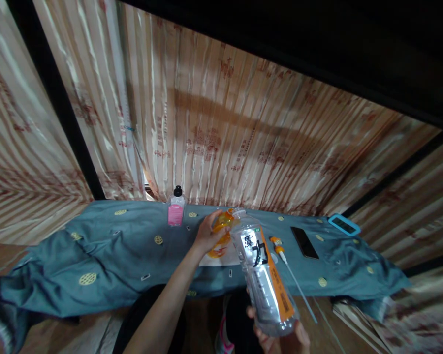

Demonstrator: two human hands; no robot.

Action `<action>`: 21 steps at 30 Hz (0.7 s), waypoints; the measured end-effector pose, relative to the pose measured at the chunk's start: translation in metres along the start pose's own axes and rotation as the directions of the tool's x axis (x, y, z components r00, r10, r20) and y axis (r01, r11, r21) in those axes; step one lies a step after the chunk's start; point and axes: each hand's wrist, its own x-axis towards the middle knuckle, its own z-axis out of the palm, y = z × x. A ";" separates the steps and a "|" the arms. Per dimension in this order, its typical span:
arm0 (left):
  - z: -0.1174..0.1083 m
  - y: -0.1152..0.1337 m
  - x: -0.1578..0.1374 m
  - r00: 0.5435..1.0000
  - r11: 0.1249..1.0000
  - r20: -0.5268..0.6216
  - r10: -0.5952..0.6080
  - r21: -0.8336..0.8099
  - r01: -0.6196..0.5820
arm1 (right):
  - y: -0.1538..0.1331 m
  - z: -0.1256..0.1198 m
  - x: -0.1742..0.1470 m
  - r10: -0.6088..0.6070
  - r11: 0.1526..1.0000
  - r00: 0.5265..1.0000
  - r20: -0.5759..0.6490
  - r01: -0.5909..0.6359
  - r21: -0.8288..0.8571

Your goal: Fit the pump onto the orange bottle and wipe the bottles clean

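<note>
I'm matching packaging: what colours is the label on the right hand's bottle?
The label is mainly silver and orange, with black characters: head view.

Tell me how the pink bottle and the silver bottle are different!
The pink bottle stands upright on the cloth; the silver bottle tilts in the right hand. The pink bottle has a black cap; the silver bottle shows none. Both have printed labels.

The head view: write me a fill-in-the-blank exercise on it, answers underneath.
The left hand and right hand together hold ____ bottles.
The large clear bottle carries an ____ strip down one side.
The pink-labelled bottle has a ____ cap.
The black phone lies between the pump and the device with the ____ frame.

Missing words: two; orange; black; blue.
</note>
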 end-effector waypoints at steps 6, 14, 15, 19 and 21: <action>-0.011 0.013 -0.018 0.996 0.997 -0.077 -0.045 -0.070 0.039 | -0.001 0.007 -0.007 -0.007 0.999 1.000 0.003 0.007 0.033; -0.019 0.050 -0.089 0.990 0.852 0.030 -0.139 -0.506 0.135 | 0.015 0.018 -0.015 0.033 0.999 0.998 0.058 -0.034 0.005; -0.019 0.055 -0.098 0.989 0.810 0.051 -0.140 -0.568 0.144 | 0.018 0.019 -0.016 0.045 0.999 0.997 0.066 -0.044 -0.003; -0.021 0.070 -0.124 0.981 0.726 0.130 -0.142 -0.660 0.193 | 0.034 0.018 -0.016 0.078 0.996 0.991 0.106 -0.075 -0.038; -0.024 0.074 -0.131 0.977 0.721 0.134 -0.164 -0.660 0.211 | 0.043 0.011 -0.014 0.097 0.994 0.987 0.129 -0.091 -0.058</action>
